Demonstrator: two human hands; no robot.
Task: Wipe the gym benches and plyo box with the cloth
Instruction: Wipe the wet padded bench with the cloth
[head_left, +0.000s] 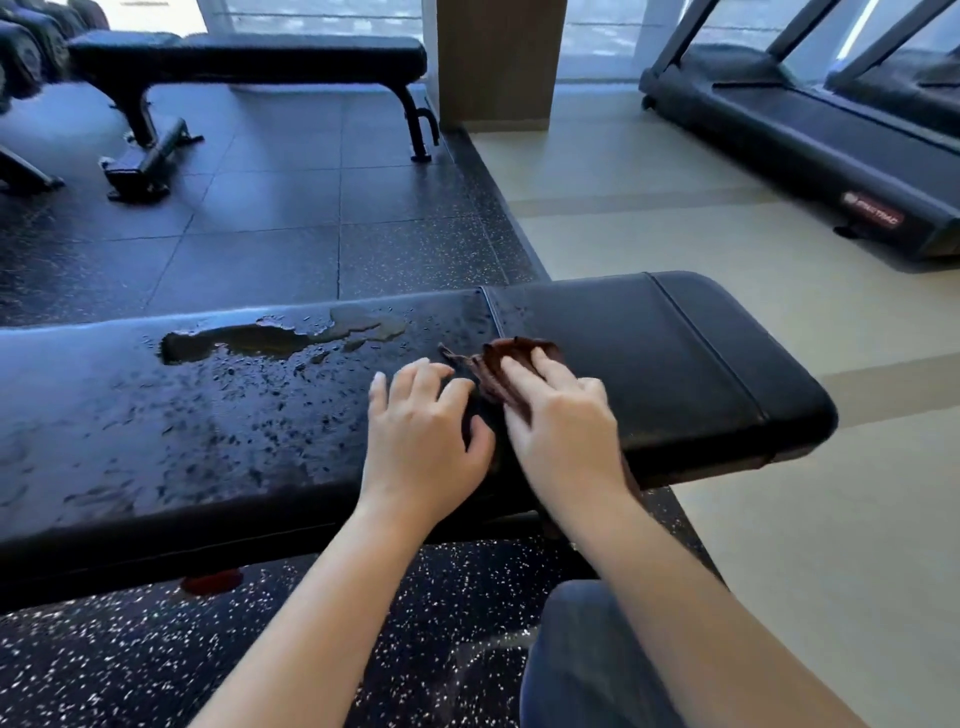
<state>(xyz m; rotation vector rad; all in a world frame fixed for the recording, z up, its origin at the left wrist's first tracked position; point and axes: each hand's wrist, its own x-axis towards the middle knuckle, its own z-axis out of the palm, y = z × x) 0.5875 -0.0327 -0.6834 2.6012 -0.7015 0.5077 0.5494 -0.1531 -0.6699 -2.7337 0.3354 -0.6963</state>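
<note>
A black padded gym bench (675, 358) runs across the view in front of me. Its left and middle part is wet, with a puddle (270, 340) and many droplets. A crumpled brown cloth (506, 366) lies on the pad near the seam. My right hand (561, 421) presses flat on the cloth with straight fingers. My left hand (423, 423) rests on the wet pad just left of the cloth, fingers slightly bent, its fingertips close to the cloth's edge. A second black bench (249, 57) stands farther back on the dark floor.
Treadmills (810, 119) stand at the right on a pale floor. A wooden pillar (498, 62) rises behind the bench. Dumbbells (26, 47) sit at the far left. Speckled rubber flooring (156, 660) lies under the near bench, and my knee (587, 660) is below.
</note>
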